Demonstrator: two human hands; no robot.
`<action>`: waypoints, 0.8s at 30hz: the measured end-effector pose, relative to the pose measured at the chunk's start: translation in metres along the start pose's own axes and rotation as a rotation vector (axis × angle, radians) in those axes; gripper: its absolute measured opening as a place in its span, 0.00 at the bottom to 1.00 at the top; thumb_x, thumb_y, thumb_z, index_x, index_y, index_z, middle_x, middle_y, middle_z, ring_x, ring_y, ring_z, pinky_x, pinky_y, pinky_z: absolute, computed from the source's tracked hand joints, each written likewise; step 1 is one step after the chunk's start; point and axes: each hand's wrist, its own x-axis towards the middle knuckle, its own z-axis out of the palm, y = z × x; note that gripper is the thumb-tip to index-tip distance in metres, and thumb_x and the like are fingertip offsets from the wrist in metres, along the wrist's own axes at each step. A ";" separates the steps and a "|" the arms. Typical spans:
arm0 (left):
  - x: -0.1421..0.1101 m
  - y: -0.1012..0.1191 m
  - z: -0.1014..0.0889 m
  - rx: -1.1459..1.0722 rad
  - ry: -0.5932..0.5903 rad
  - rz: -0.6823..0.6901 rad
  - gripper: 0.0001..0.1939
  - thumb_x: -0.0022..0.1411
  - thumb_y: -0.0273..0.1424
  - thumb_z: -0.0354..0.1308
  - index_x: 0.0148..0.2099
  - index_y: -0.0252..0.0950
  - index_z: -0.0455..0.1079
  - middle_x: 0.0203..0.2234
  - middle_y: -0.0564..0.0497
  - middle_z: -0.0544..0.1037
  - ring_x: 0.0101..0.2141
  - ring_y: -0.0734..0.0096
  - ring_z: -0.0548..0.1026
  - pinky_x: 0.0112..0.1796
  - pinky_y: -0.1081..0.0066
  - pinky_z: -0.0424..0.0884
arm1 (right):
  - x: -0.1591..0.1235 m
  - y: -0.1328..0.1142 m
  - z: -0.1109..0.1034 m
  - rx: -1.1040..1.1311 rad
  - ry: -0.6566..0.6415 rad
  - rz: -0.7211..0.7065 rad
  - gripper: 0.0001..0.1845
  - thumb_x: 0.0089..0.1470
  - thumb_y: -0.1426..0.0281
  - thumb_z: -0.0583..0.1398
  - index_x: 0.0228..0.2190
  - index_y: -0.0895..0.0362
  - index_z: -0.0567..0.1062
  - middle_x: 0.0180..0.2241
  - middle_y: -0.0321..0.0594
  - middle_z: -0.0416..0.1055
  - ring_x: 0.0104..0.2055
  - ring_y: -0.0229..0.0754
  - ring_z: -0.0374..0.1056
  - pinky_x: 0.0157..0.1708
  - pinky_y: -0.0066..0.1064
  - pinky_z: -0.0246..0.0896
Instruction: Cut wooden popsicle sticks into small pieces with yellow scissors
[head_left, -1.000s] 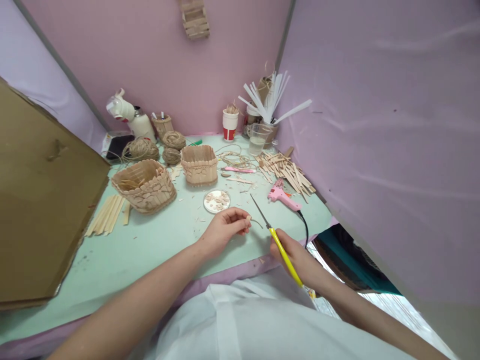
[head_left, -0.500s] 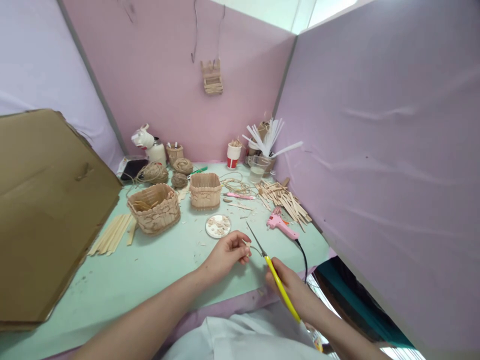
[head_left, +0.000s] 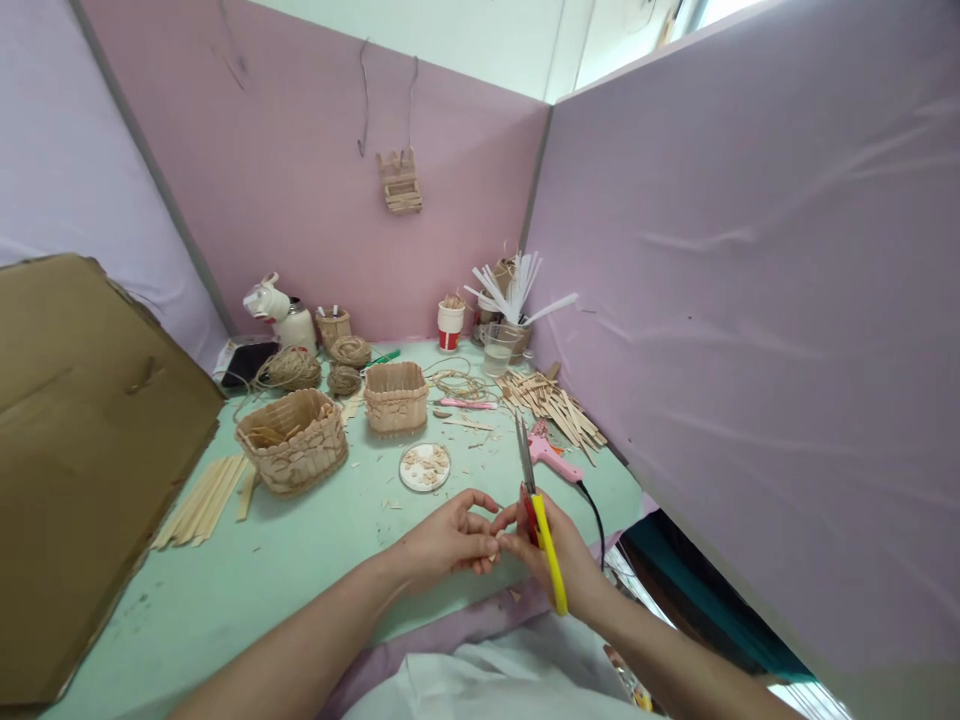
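Note:
My left hand [head_left: 459,535] is closed in a pinch on a small pale wood piece [head_left: 493,552], partly hidden by the fingertips. Fingertips of my right hand [head_left: 559,550] meet it at the same spot. Tucked in my right hand is a pair of scissors [head_left: 526,460] with yellow and red handles, its blades pointing up and away over the table. Just beyond my hands lies a round white dish [head_left: 414,483] of small wood chips. A pink glue gun [head_left: 559,462] rests to the right, its black cord trailing down.
Two wooden baskets, a larger one [head_left: 300,455] and a smaller one [head_left: 396,410], stand left of centre. Flat sticks [head_left: 199,505] lie at left and loose sticks [head_left: 559,410] at right. Twine balls [head_left: 292,368] and a paper cup [head_left: 450,325] stand behind. Cardboard [head_left: 97,450] leans at left.
My right hand has moved in to meet my left fingertips. The scissors have swung more upright and their red handle now shows. The view has tilted up and shifted right.

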 end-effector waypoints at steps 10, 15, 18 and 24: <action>0.002 -0.003 0.000 0.016 0.045 0.038 0.21 0.44 0.34 0.66 0.39 0.36 0.61 0.22 0.56 0.72 0.20 0.79 0.68 0.24 0.77 0.59 | -0.002 -0.007 0.003 -0.166 0.173 0.004 0.14 0.44 0.60 0.62 0.27 0.55 0.65 0.20 0.30 0.57 0.23 0.36 0.57 0.24 0.28 0.54; 0.001 -0.001 0.000 0.051 0.000 0.051 0.20 0.44 0.32 0.65 0.39 0.36 0.61 0.21 0.56 0.72 0.21 0.78 0.68 0.23 0.77 0.59 | -0.002 -0.005 0.001 -0.068 0.114 -0.022 0.14 0.43 0.62 0.62 0.26 0.54 0.62 0.23 0.33 0.63 0.24 0.37 0.60 0.25 0.29 0.57; -0.002 0.002 0.000 0.075 -0.098 0.040 0.22 0.45 0.31 0.64 0.42 0.36 0.60 0.21 0.56 0.72 0.21 0.78 0.68 0.24 0.76 0.60 | -0.004 -0.010 -0.002 0.087 -0.029 0.022 0.15 0.42 0.62 0.62 0.24 0.53 0.60 0.23 0.33 0.66 0.22 0.37 0.62 0.25 0.31 0.59; -0.007 0.007 0.000 0.119 -0.231 -0.022 0.26 0.42 0.29 0.65 0.43 0.39 0.59 0.22 0.58 0.72 0.20 0.78 0.67 0.23 0.75 0.61 | -0.009 -0.013 -0.005 0.199 -0.196 0.144 0.16 0.41 0.61 0.62 0.24 0.54 0.60 0.21 0.31 0.66 0.18 0.33 0.57 0.17 0.26 0.51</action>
